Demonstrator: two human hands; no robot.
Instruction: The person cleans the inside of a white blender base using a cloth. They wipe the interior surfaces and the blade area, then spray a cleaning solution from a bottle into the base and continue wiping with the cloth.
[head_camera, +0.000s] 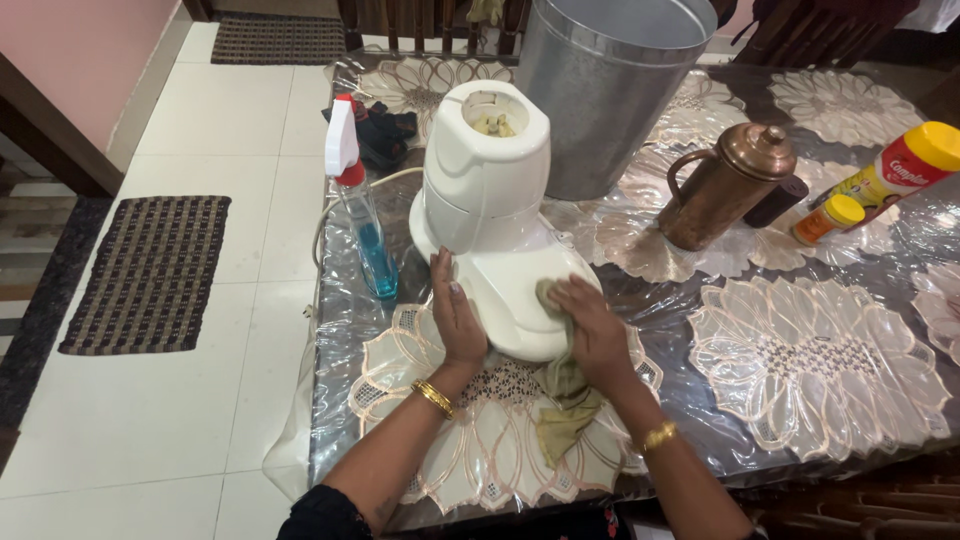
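A white mixer-grinder base (490, 200) stands on the table (760, 420), which is covered in clear plastic over a floral cloth. My left hand (455, 315) lies flat against the base's lower left side, steadying it. My right hand (592, 330) presses an olive-green cloth (562, 400) against the front of the base; the cloth's loose end hangs down toward the table edge. Both wrists wear gold bangles.
A spray bottle (362, 215) with blue liquid stands left of the base. Behind it are a large metal bin (610, 90), a copper jug (725, 185), two yellow-capped containers (895, 170), and a dark cloth (385, 135). Floor mats lie on the white tiles at left.
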